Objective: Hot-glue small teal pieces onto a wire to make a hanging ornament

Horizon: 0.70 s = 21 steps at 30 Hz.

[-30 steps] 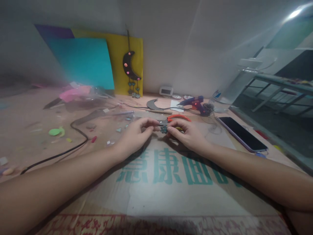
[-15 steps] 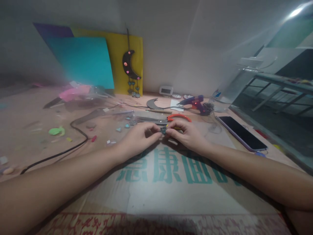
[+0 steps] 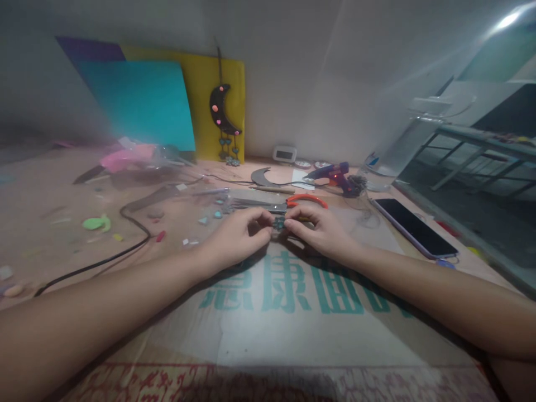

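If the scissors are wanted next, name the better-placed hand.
Probably the right hand: its fingers are close to the orange handles, while the left hand is nearer the blades. Both are at a small grey-green piece.

Cluttered bench
Scissors lie just beyond the right hand, a phone to its right, a black cord left of the left hand.

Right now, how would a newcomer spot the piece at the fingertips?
Find the big green characters. Just beyond, between the left hand and right hand, is the small dark blue-green piece. It alone is held; the light-blue bits leftward lie loose.
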Each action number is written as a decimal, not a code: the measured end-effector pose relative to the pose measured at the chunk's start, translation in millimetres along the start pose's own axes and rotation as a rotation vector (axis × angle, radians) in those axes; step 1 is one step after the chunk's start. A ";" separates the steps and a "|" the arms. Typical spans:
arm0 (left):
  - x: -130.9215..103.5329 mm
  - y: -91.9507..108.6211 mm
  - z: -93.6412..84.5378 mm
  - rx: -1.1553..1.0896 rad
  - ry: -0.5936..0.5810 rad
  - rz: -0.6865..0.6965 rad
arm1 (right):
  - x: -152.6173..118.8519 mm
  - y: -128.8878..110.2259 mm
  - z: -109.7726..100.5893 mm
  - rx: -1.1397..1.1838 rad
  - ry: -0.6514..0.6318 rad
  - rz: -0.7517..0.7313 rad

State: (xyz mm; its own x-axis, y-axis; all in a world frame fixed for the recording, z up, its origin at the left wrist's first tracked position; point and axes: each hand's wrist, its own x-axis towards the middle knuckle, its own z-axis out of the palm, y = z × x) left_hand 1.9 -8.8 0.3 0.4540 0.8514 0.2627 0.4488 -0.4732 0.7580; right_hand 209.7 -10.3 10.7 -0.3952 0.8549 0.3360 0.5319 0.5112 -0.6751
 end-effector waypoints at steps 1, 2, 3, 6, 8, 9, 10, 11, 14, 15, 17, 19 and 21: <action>0.1 -1.0 0.3 -0.026 -0.006 -0.010 | 0.1 0.1 0.1 -0.002 0.002 0.002; 0.2 -1.7 0.5 -0.049 -0.009 -0.016 | 0.1 0.2 0.3 -0.003 0.000 0.001; 0.3 -2.0 0.6 -0.062 -0.008 -0.017 | 0.1 0.1 0.3 -0.001 -0.005 -0.003; 0.3 -1.0 0.0 -0.024 0.014 0.011 | -0.1 -1.3 0.4 0.013 -0.029 -0.015; 0.1 0.0 -0.6 0.029 0.030 0.037 | -0.2 -2.6 0.5 0.014 -0.042 -0.018; 0.0 0.4 -0.9 0.049 0.035 0.046 | -0.3 -3.0 0.6 0.011 -0.046 -0.025; -0.2 0.5 -1.1 0.064 0.039 0.052 | -0.5 -3.3 0.7 0.005 -0.047 -0.033; -0.3 0.4 -1.3 0.073 0.045 0.058 | -0.7 -3.2 0.9 0.000 -0.047 -0.041; -0.6 -0.5 -1.2 0.082 0.051 0.065 | -1.5 -1.7 1.4 -0.007 -0.050 -0.058; -0.5 -0.9 -1.1 0.083 0.050 0.067 | -1.9 -1.0 1.5 -0.009 -0.051 -0.060; -0.3 -1.5 -0.7 0.084 0.046 0.065 | -2.3 0.2 1.7 -0.018 -0.050 -0.061; 0.1 -1.9 -0.4 0.084 0.038 0.054 | -2.3 0.9 1.9 -0.031 -0.046 -0.066; 0.6 -2.1 -0.1 0.071 0.027 0.039 | -1.8 1.2 2.0 -0.043 -0.041 -0.078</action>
State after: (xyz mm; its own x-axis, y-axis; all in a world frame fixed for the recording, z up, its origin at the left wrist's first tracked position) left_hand 1.1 -7.2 -1.1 0.4519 0.8371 0.3083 0.4849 -0.5206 0.7027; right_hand 209.6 -11.4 8.0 -0.4665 0.8084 0.3590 0.5296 0.5804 -0.6186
